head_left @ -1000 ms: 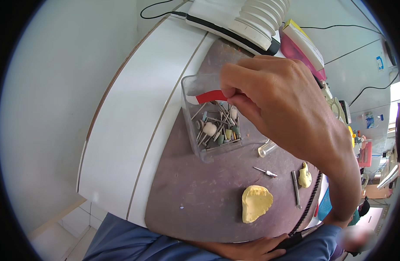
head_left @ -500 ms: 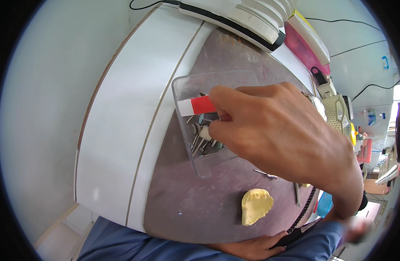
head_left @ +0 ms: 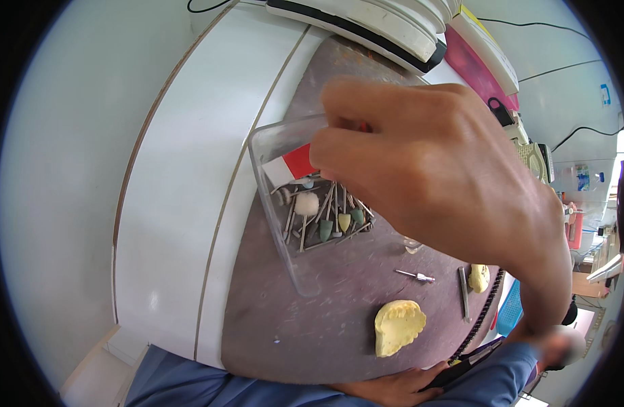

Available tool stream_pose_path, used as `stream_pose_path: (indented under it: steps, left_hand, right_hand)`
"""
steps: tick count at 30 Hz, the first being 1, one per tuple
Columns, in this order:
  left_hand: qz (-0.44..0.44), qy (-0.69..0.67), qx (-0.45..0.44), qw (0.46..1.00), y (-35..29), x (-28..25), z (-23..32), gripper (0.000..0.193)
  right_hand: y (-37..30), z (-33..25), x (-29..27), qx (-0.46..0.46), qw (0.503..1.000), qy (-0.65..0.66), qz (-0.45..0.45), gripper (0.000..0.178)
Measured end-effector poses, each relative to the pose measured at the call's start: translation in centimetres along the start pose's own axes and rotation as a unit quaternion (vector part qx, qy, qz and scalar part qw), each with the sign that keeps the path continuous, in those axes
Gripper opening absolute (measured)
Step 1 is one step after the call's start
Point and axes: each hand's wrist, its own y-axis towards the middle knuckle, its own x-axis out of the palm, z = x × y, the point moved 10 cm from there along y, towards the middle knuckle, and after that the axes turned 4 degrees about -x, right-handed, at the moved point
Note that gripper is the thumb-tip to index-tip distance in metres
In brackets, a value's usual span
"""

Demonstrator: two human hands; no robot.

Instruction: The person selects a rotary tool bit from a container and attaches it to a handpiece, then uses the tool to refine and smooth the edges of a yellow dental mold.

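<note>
Two yellow plaster pieces lie on the bench, a tooth-lined cast (head_left: 400, 328) near its front and a smaller lump (head_left: 479, 278) beside a metal rod (head_left: 464, 294), with a slim bur (head_left: 415, 276) between them and the clear box (head_left: 290, 268). The box holds a jumble of shanked tips: a fluffy white one (head_left: 306, 203), green ones and a yellow one (head_left: 344, 222). The right hand (head_left: 420, 156) covers the box's right side, thumb and forefinger pinching a red-and-white strip (head_left: 299, 161) that slants over the tips, its white end to the left. The left hand (head_left: 396, 389) rests by the front edge; whether it grips anything I cannot tell. The brownish, scuffed worktop (head_left: 312, 339) meets a white ledge (head_left: 176, 203) and a pale wall (head_left: 68, 169); behind stands a white machine (head_left: 352, 27).
</note>
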Motion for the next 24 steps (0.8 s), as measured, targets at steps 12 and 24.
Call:
stream_pose_path:
  steps: [12,24]
  left_hand:
    - [-0.015,-0.03,0.005,0.999,0.6,0.4,-0.6,0.078]
    - [0.011,-0.034,0.034,0.999,0.3,0.4,-0.4,0.079]
  right_hand:
    - [-1.8,1.6,-1.2,0.053,0.996,0.065,0.02,0.017]
    - [-0.9,1.2,1.4,0.095,0.983,-0.073,-0.139,0.018]
